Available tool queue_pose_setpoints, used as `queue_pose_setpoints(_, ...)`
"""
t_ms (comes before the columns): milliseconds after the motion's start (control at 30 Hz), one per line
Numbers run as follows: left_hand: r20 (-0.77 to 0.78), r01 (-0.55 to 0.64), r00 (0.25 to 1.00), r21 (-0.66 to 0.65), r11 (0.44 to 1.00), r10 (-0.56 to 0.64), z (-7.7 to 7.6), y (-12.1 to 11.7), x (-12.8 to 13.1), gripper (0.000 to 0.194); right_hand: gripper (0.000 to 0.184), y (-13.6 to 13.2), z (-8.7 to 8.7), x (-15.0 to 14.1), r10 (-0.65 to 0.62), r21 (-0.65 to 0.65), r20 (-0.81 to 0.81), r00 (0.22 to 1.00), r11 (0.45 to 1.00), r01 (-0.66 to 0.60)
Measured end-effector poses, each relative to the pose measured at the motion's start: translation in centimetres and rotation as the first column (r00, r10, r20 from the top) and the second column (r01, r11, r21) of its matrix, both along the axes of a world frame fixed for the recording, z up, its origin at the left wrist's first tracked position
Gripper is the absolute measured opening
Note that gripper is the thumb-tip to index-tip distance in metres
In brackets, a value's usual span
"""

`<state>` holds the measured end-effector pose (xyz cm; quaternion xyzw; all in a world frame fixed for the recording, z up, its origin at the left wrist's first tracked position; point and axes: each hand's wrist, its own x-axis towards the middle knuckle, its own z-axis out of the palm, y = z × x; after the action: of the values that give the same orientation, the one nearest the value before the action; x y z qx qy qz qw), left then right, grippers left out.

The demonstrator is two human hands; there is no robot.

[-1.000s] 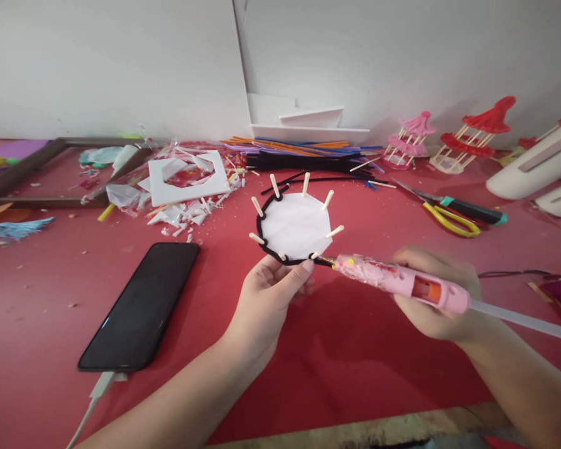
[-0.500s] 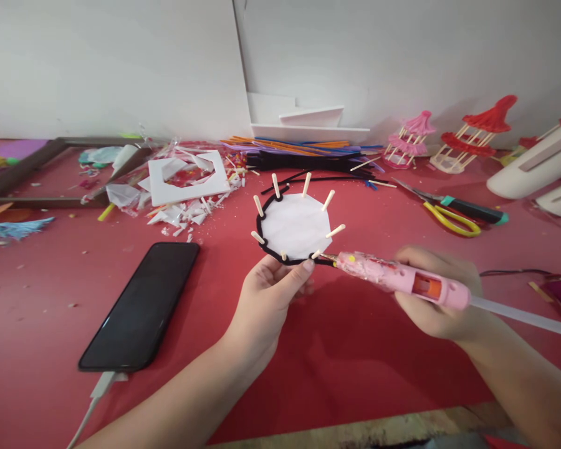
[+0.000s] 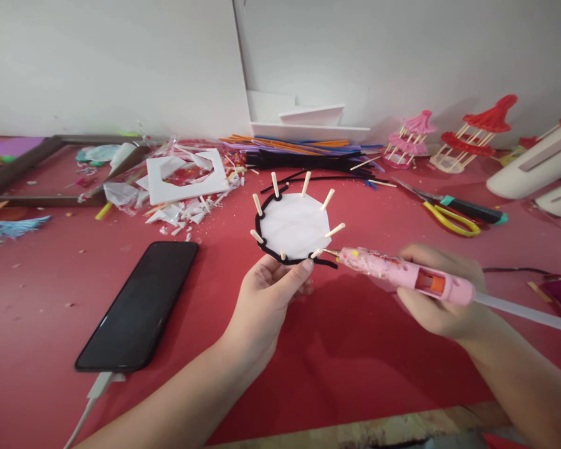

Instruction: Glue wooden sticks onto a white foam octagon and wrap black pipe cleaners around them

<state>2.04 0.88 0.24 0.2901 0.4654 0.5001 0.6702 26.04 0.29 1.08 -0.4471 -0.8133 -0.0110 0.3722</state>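
My left hand (image 3: 273, 287) pinches the near edge of a white foam disc (image 3: 294, 226), thumb on top and fingers beneath. Several short wooden sticks (image 3: 327, 199) stand up around the disc's rim. A black pipe cleaner (image 3: 258, 226) runs along the left and near rim, bending around the sticks there, and its loose end (image 3: 328, 263) pokes out to the right. My right hand (image 3: 442, 290) is closed around a pink hot glue gun (image 3: 397, 272) with a clear glue stick (image 3: 526, 312) in its back. The gun's metal nozzle points left, close to the disc's near right rim.
A black phone (image 3: 138, 305) with a white cable lies at left. Foam scraps (image 3: 187, 178) and a dark frame (image 3: 23, 201) are behind it. Bundled pipe cleaners (image 3: 303, 156) lie at the back. Yellow-handled scissors (image 3: 453, 218) and small pink and red stick models (image 3: 481, 137) stand right.
The glue gun has drawn back slightly to the right, so its nozzle and the pipe cleaner's loose end show more clearly. My left hand and the disc stay nearly still.
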Motion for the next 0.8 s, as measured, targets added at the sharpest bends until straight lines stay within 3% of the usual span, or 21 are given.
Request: queue_pose_setpoints(800,-0.021,-0.014,1.000,0.003,1.000,0.014,-0.14,0.13,0.12,0.014,0.017,0.24,-0.25,0.61,-0.046,-0.006,-0.006,0.999,0.999,0.046)
